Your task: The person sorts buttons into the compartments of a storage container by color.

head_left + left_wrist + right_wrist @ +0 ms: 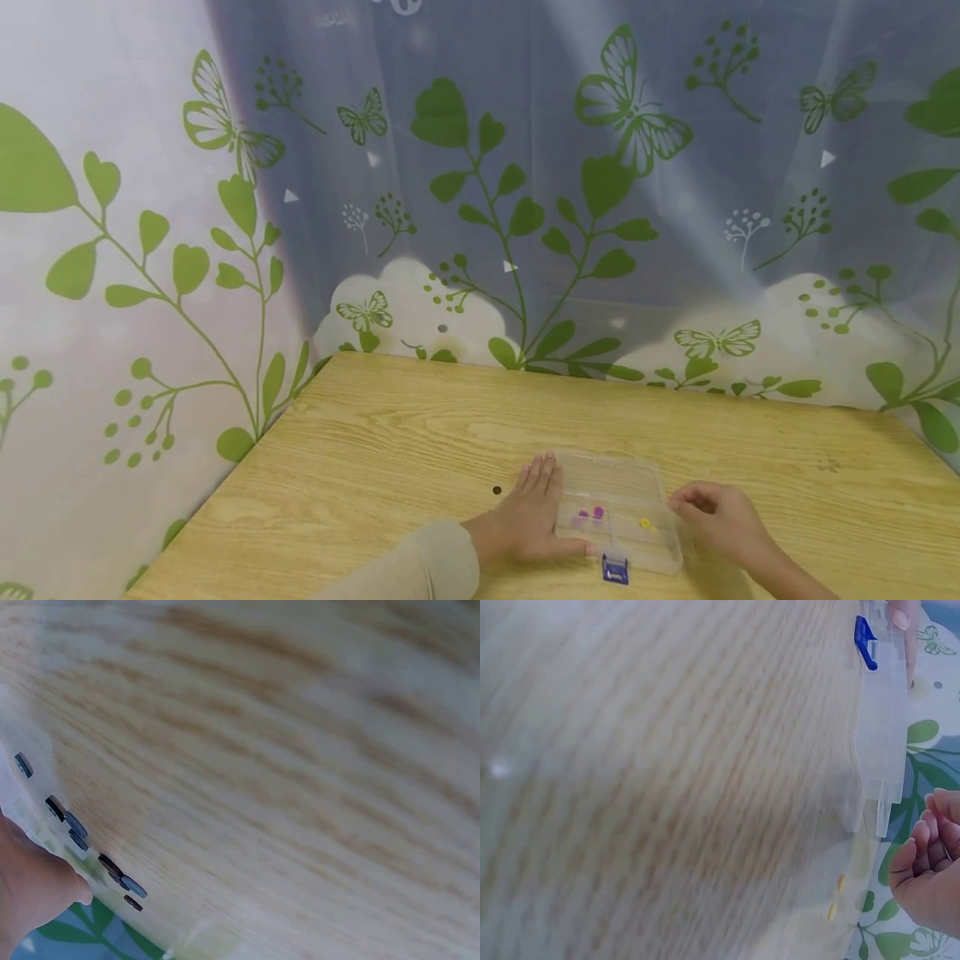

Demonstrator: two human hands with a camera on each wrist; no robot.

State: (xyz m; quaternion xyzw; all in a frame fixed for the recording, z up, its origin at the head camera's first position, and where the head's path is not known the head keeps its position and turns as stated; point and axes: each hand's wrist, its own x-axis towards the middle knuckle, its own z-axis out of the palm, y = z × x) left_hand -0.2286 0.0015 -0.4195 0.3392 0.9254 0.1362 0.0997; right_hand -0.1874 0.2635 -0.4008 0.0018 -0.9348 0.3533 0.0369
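Note:
In the head view a clear plastic box (636, 477) with a dark blue latch (615, 569) lies on the table. Purple buttons (598, 512) sit in its near left section, and a yellow button (645, 523) shows farther right. My left hand (525, 517) rests along the box's left side, fingers straight, with the thumb stretched across the front corner. Just beyond the right wall is my right hand (720, 521), its fingers bent and thumb near the index finger. From the right wrist, those fingertips (911, 847) look gathered; whether a small thing is between them is hidden.
Several dark buttons (76, 825) lie on the table by the left hand; one dark button (497, 490) shows in the head view. Two yellow buttons (841, 883) lie on the wood to the box's right. Behind the wooden table (420, 408) hangs a leaf-patterned curtain (480, 208).

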